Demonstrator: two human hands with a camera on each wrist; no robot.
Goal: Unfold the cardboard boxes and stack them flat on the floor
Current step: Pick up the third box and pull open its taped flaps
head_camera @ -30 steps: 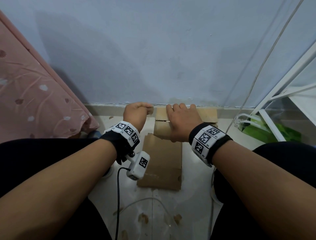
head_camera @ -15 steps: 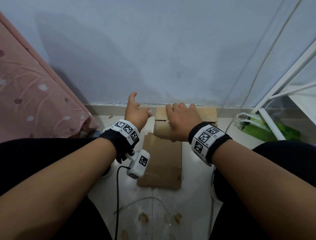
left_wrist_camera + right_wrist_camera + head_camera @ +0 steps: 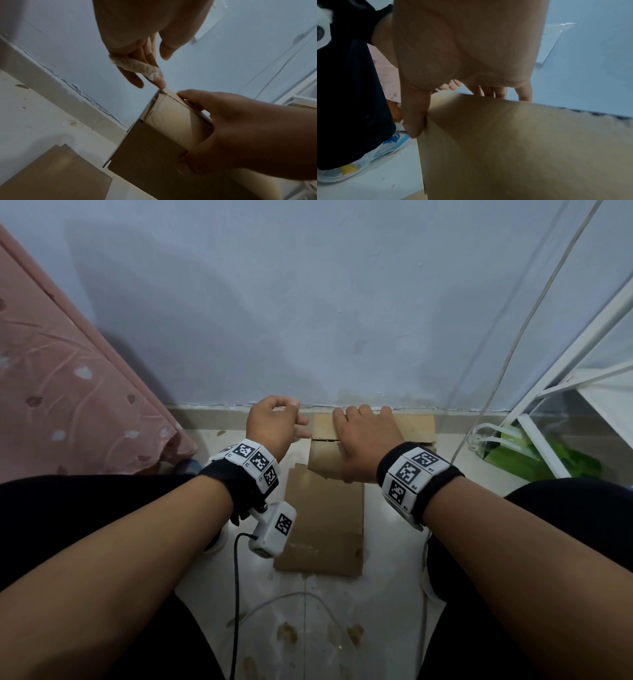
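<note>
Right hand clamps the still-folded box on the floor by the wall edge; left hand, fingers loose and empty, sits just left of its taped seam, so it's nearer.

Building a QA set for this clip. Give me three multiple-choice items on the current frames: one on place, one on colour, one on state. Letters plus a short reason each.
1. Where does the flattened cardboard sheet lie?
A. on the floor between the knees
B. on the white rack
C. on the pink cloth

2. What colour is the cloth at the left?
A. green
B. pink
C. black

3. What is the right hand doing?
A. hanging idle
B. gripping the cardboard box
C. holding the cable

Answers:
1 A: the head view shows the sheet on the pale floor, nearer than the box.
2 B: it is pink with a pale pattern.
3 B: the left wrist view shows its fingers and thumb wrapped round the box, while the left hand is just beside the box's corner.
</note>
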